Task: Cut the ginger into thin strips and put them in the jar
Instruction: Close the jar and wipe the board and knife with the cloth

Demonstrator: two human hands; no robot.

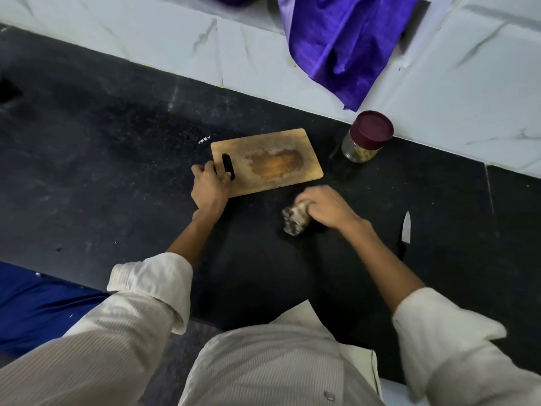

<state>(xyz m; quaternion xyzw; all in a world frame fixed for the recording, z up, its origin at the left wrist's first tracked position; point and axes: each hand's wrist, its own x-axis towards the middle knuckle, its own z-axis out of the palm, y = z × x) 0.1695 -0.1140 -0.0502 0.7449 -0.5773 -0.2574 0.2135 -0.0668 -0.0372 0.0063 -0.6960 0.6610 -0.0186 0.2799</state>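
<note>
A wooden cutting board [275, 153] lies on the black counter, bare of ginger, with a wet stain in its middle. My left hand [209, 187] grips the board's left end by the handle slot. My right hand [323, 208] presses a crumpled grey cloth [294, 221] onto the counter just below the board's right corner; the hand looks blurred. A glass jar [366, 137] with a maroon lid on it stands right of the board, with pale strips inside. A knife [405, 232] lies alone on the counter at the right, blade pointing away from me.
A purple cloth [339, 39] hangs over the white marbled wall [164, 39] behind the counter. The black counter [87, 148] stretches far to the left. Its front edge runs near my sleeves, with a blue surface [35, 306] below at the left.
</note>
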